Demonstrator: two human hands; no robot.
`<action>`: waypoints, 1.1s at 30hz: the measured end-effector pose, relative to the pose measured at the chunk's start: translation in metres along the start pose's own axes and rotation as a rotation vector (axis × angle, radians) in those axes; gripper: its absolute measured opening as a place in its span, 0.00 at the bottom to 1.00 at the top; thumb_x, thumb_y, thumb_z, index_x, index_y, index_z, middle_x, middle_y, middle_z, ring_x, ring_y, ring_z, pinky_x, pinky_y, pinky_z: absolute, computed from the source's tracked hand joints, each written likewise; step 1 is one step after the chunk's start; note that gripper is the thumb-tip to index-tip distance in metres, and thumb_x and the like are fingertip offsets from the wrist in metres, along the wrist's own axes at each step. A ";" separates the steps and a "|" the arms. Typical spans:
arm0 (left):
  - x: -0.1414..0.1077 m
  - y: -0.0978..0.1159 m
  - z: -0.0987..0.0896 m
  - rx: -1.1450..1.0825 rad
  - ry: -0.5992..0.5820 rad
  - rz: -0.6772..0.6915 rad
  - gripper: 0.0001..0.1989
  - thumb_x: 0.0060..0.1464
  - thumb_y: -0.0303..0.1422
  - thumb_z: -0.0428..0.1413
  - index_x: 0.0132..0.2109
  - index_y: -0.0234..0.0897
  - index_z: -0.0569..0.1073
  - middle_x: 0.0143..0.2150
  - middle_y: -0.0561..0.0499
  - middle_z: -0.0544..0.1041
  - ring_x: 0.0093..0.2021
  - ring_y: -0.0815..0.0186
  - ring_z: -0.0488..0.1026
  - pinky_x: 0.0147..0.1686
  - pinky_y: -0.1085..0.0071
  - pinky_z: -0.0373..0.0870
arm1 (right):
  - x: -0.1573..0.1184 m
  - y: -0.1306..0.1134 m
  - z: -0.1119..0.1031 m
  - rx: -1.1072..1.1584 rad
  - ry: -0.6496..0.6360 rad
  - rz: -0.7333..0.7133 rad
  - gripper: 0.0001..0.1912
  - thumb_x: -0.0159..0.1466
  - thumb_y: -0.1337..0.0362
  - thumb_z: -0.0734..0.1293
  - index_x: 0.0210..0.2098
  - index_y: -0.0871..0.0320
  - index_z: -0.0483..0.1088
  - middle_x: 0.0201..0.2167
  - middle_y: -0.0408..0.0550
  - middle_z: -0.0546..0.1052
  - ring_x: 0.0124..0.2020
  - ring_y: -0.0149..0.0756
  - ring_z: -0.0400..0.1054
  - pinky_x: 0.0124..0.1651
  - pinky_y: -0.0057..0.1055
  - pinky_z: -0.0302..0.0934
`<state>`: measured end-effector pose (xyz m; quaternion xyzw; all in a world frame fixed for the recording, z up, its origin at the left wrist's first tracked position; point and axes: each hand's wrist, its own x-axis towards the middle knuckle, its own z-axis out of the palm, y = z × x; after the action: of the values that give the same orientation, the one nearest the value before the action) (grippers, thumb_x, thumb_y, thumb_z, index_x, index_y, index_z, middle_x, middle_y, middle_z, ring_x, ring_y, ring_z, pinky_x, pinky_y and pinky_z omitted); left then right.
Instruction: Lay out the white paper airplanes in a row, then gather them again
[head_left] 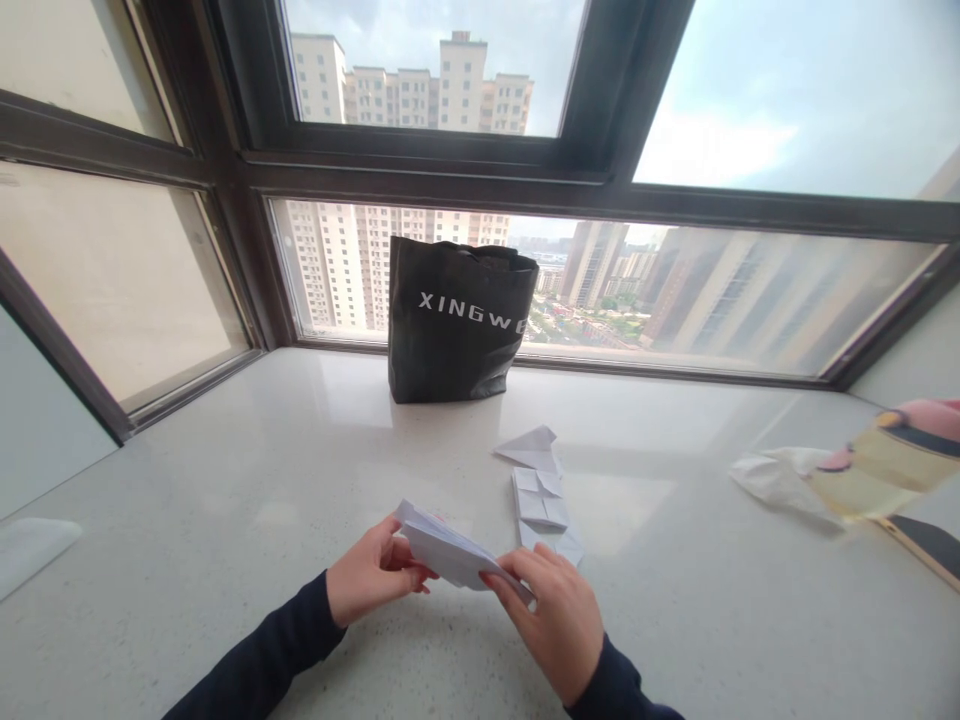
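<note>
A folded white paper [450, 550] is held above the pale speckled surface, between my two hands. My left hand [379, 575] grips its left end, with fingers behind and below it. At the lower right end, my right hand [551, 610] pinches the paper between thumb and fingers. Just beyond my right hand lie more folded white papers: a pointed one [531, 447] at the back, a square one with crossing folds [541, 498] in the middle, and another [551, 543] partly hidden by my right hand.
A black bag with white letters [457, 330] stands against the window [450, 165]. On the right lie a crumpled white and yellow plastic wrapper [862, 475] and a dark flat object with a light edge [926, 545]. A whitish flat item [34, 550] lies at the left edge.
</note>
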<state>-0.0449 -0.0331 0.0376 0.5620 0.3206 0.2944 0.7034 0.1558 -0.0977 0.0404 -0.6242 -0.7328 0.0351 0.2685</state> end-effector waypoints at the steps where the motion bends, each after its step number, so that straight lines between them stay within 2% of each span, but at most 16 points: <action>1: 0.000 0.000 0.001 -0.016 -0.021 0.005 0.30 0.35 0.37 0.63 0.46 0.35 0.60 0.30 0.50 0.74 0.34 0.63 0.72 0.33 0.69 0.66 | 0.000 0.000 0.001 -0.007 -0.001 -0.003 0.09 0.58 0.62 0.61 0.22 0.54 0.68 0.21 0.40 0.73 0.26 0.35 0.62 0.31 0.28 0.48; 4: 0.000 -0.001 0.007 -0.053 -0.040 0.000 0.29 0.37 0.36 0.63 0.46 0.35 0.62 0.33 0.49 0.74 0.36 0.61 0.71 0.35 0.67 0.66 | -0.002 -0.001 0.003 -0.012 0.003 -0.001 0.08 0.57 0.63 0.62 0.22 0.54 0.68 0.21 0.39 0.73 0.26 0.34 0.62 0.31 0.29 0.48; 8: -0.001 0.000 0.011 -0.048 -0.007 -0.034 0.24 0.38 0.41 0.61 0.42 0.33 0.68 0.36 0.47 0.74 0.39 0.58 0.71 0.37 0.64 0.67 | -0.003 -0.001 0.004 -0.002 0.018 -0.019 0.09 0.57 0.62 0.62 0.21 0.54 0.67 0.20 0.40 0.72 0.25 0.34 0.62 0.31 0.29 0.50; 10: -0.002 -0.001 0.011 -0.035 -0.007 -0.030 0.23 0.39 0.43 0.60 0.40 0.32 0.70 0.37 0.46 0.74 0.39 0.57 0.71 0.38 0.62 0.67 | -0.002 -0.001 0.002 0.006 0.080 -0.048 0.04 0.56 0.61 0.63 0.29 0.54 0.68 0.27 0.43 0.73 0.29 0.36 0.63 0.33 0.30 0.53; 12: -0.003 -0.002 0.010 -0.020 -0.013 -0.013 0.22 0.39 0.43 0.59 0.40 0.32 0.71 0.37 0.45 0.74 0.39 0.56 0.70 0.39 0.60 0.67 | 0.000 -0.001 0.000 0.006 0.174 -0.084 0.16 0.55 0.60 0.64 0.43 0.57 0.64 0.39 0.49 0.71 0.38 0.40 0.63 0.40 0.34 0.54; 14: -0.004 -0.006 0.009 0.004 -0.028 0.016 0.22 0.41 0.44 0.58 0.40 0.33 0.72 0.37 0.45 0.75 0.40 0.56 0.70 0.40 0.59 0.67 | 0.001 -0.001 -0.002 0.014 0.197 -0.119 0.25 0.53 0.60 0.65 0.50 0.58 0.59 0.45 0.51 0.68 0.44 0.42 0.60 0.44 0.36 0.52; 15: -0.004 -0.007 0.008 0.031 -0.039 0.035 0.21 0.42 0.44 0.58 0.40 0.33 0.72 0.37 0.45 0.75 0.40 0.55 0.70 0.40 0.59 0.67 | 0.002 -0.001 -0.002 0.030 0.166 -0.123 0.23 0.53 0.61 0.65 0.47 0.57 0.61 0.43 0.50 0.70 0.42 0.41 0.61 0.43 0.35 0.52; 17: -0.006 -0.007 0.007 0.132 -0.059 0.087 0.22 0.45 0.45 0.55 0.44 0.34 0.71 0.40 0.44 0.74 0.42 0.54 0.69 0.41 0.59 0.66 | 0.002 -0.001 -0.001 0.071 0.068 -0.106 0.09 0.54 0.63 0.65 0.36 0.54 0.68 0.31 0.44 0.74 0.33 0.37 0.65 0.37 0.31 0.53; 18: -0.008 -0.006 0.006 0.207 -0.053 0.134 0.24 0.46 0.45 0.54 0.48 0.35 0.67 0.43 0.43 0.73 0.44 0.54 0.68 0.43 0.59 0.65 | 0.002 -0.001 -0.001 0.082 0.034 -0.093 0.03 0.54 0.64 0.65 0.30 0.54 0.69 0.26 0.41 0.74 0.29 0.34 0.64 0.34 0.29 0.52; 19: -0.010 -0.003 0.006 0.303 -0.024 0.203 0.28 0.47 0.45 0.53 0.53 0.37 0.61 0.49 0.42 0.69 0.47 0.54 0.66 0.44 0.59 0.63 | 0.002 -0.001 -0.001 0.081 0.021 -0.086 0.02 0.55 0.66 0.64 0.25 0.55 0.68 0.22 0.40 0.73 0.26 0.32 0.64 0.32 0.28 0.50; 22: -0.019 0.011 0.007 0.756 0.167 0.504 0.40 0.50 0.44 0.51 0.61 0.39 0.36 0.60 0.40 0.50 0.57 0.55 0.52 0.52 0.56 0.53 | 0.001 -0.001 0.000 0.026 0.077 -0.133 0.05 0.56 0.69 0.64 0.23 0.55 0.68 0.20 0.39 0.72 0.23 0.31 0.62 0.30 0.28 0.46; 23: -0.021 0.015 0.009 0.950 0.211 0.605 0.40 0.50 0.45 0.50 0.61 0.39 0.33 0.61 0.41 0.48 0.58 0.55 0.49 0.54 0.54 0.48 | 0.001 0.000 0.000 0.002 0.105 -0.161 0.05 0.55 0.69 0.64 0.24 0.56 0.68 0.20 0.39 0.72 0.23 0.31 0.62 0.30 0.28 0.45; 25: -0.024 0.017 0.012 1.323 0.206 0.724 0.35 0.52 0.44 0.47 0.60 0.39 0.39 0.59 0.42 0.54 0.57 0.54 0.50 0.54 0.53 0.45 | 0.000 0.000 0.002 -0.044 0.139 -0.202 0.04 0.54 0.70 0.65 0.23 0.56 0.68 0.19 0.39 0.71 0.22 0.31 0.62 0.29 0.28 0.45; 28: -0.020 0.007 0.014 1.678 0.113 0.686 0.16 0.57 0.37 0.42 0.52 0.39 0.60 0.44 0.46 0.70 0.44 0.57 0.64 0.45 0.58 0.58 | -0.003 -0.002 0.008 -0.101 0.078 -0.201 0.05 0.51 0.71 0.67 0.21 0.56 0.68 0.18 0.39 0.71 0.22 0.31 0.63 0.28 0.27 0.45; 31: -0.015 -0.005 0.016 1.805 0.043 0.596 0.12 0.57 0.27 0.39 0.37 0.36 0.66 0.28 0.50 0.70 0.28 0.62 0.66 0.29 0.65 0.62 | -0.005 -0.003 0.007 -0.105 -0.079 -0.123 0.05 0.53 0.71 0.66 0.22 0.56 0.69 0.20 0.40 0.73 0.23 0.31 0.65 0.28 0.26 0.48; 33: -0.012 -0.009 0.021 1.769 -0.010 0.579 0.11 0.57 0.26 0.39 0.34 0.36 0.65 0.26 0.51 0.68 0.25 0.64 0.64 0.26 0.67 0.61 | -0.007 -0.002 -0.003 -0.048 -0.191 -0.044 0.05 0.54 0.70 0.64 0.24 0.56 0.69 0.22 0.42 0.74 0.26 0.32 0.66 0.29 0.26 0.51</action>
<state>-0.0360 -0.0568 0.0337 0.9530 0.2726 0.1046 -0.0803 0.1555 -0.1055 0.0410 -0.6081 -0.7692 0.0710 0.1832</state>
